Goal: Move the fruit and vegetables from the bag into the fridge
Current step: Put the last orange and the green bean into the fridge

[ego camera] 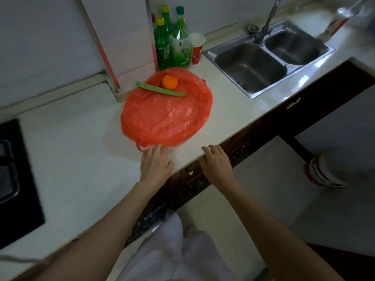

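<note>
Both bare forearms reach forward. Left hand (155, 163) palm down, fingers straight and slightly spread, fingertips forward. Right hand (216, 164) palm down beside it, fingers relaxed, loosely bent, holding nothing.

Stove (12, 179) cut off at the left edge, bag (166, 110) contents hidden under red plastic, bottle (180, 45) labels blurred.

Orange (170, 82) and bean (160, 89) on bag (166, 116) — sink (263, 57) right, bottles (172, 43) behind

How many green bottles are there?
3, maybe more hidden: all at the back by the wall, behind the red bag: front left, front right, one behind.
</note>
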